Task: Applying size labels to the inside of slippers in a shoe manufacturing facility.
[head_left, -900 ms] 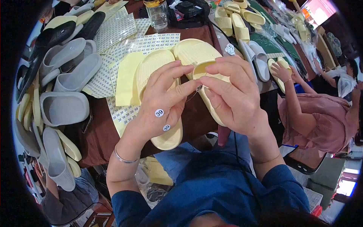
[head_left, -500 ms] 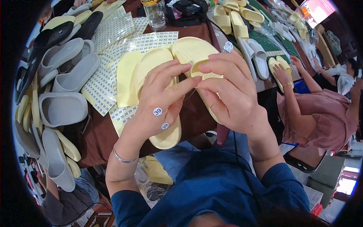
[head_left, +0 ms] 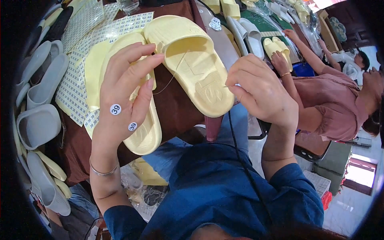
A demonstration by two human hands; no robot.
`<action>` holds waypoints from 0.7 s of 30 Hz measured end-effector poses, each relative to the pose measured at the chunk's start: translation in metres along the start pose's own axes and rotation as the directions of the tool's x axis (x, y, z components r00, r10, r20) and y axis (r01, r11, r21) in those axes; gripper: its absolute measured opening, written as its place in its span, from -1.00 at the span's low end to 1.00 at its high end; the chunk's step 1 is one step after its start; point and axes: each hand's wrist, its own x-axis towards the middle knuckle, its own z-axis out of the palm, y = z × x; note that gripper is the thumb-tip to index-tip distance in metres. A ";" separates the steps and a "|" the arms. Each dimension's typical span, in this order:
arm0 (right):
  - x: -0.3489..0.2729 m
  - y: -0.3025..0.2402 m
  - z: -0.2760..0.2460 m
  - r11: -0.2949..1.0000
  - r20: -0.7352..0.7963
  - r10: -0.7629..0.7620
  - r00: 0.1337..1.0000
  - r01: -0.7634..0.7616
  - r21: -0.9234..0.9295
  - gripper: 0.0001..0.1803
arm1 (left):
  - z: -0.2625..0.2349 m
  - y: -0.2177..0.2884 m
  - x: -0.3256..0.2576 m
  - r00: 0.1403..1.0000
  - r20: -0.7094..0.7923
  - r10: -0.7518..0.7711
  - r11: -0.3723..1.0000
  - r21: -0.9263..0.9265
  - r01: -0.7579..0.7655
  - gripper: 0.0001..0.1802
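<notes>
The left hand (head_left: pixel 122 96) pinches one end of a thin pale thread (head_left: pixel 173 76) between thumb and forefinger; two round white stickers sit on its back. The right hand (head_left: pixel 260 90) pinches the other end at three o'clock. Between them lies a pale yellow foam slide sandal (head_left: pixel 192 60) on the brown surface (head_left: pixel 176 112). Grey foam sandals (head_left: pixel 38 88) are stacked at nine o'clock.

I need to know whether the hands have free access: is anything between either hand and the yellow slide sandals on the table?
Nothing visible does. The left hand lies over the left yellow sandal, pinching a thin thread that runs across the open right yellow sandal toward the right hand. Only that thread crosses the gap.
</notes>
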 end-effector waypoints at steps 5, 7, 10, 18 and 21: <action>0.002 -0.001 0.008 0.997 0.079 -0.001 0.997 -0.005 0.071 -0.92 | 0.001 0.000 -0.001 1.000 0.004 -0.003 1.000 -0.006 0.003 -0.50; 0.004 0.000 0.009 0.999 0.088 0.003 0.996 -0.007 0.047 -0.93 | 0.000 0.002 -0.001 1.000 0.007 -0.010 1.000 0.000 0.010 -0.50; 0.006 0.000 0.008 0.999 0.100 -0.002 0.995 -0.002 0.033 -0.93 | -0.002 0.002 -0.001 1.000 0.014 -0.016 1.000 0.001 0.016 -0.50; 0.011 -0.001 0.010 0.999 0.140 -0.011 0.990 0.017 -0.037 -0.92 | -0.001 0.000 -0.001 1.000 0.003 -0.005 1.000 -0.005 0.005 -0.51; 0.011 -0.001 0.011 0.999 0.145 0.002 0.989 0.006 -0.054 -0.91 | -0.002 0.001 -0.001 1.000 0.001 -0.007 1.000 -0.010 0.007 -0.51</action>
